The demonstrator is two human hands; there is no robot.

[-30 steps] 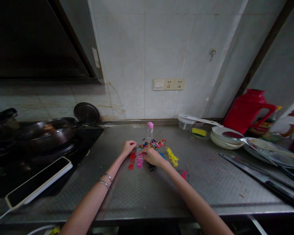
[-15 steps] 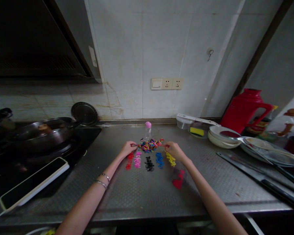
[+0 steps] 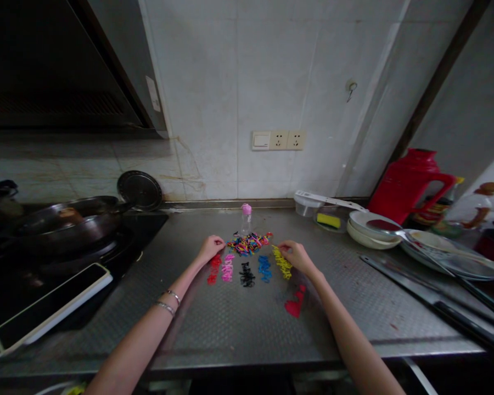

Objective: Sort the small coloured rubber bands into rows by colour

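A mixed heap of small coloured rubber bands [image 3: 249, 244] lies on the metal counter. Nearer to me are separate rows: red bands [image 3: 214, 269], pink bands [image 3: 227, 269], black bands [image 3: 247, 275], blue bands [image 3: 264, 269] and yellow bands [image 3: 284, 264]. My left hand [image 3: 211, 248] is left of the heap, above the red row, with thumb and fingers pinched; whatever is between them is too small to make out. At the far end of the yellow row, my right hand [image 3: 294, 255] pinches a yellow band with its fingertips.
A small clear bottle with a pink cap [image 3: 246, 218] stands behind the heap. A clear bag with a red print [image 3: 295, 302] lies near my right forearm. Bowls [image 3: 372, 233], a red thermos [image 3: 411, 184] and a knife [image 3: 415, 291] are right; a phone [image 3: 53, 307] and pan [image 3: 69, 225] left.
My left hand has drawn slightly away from the mixed heap, to the left. My right hand remains by the yellow row, its fingertips now at the row's far end. The view has shifted slightly.
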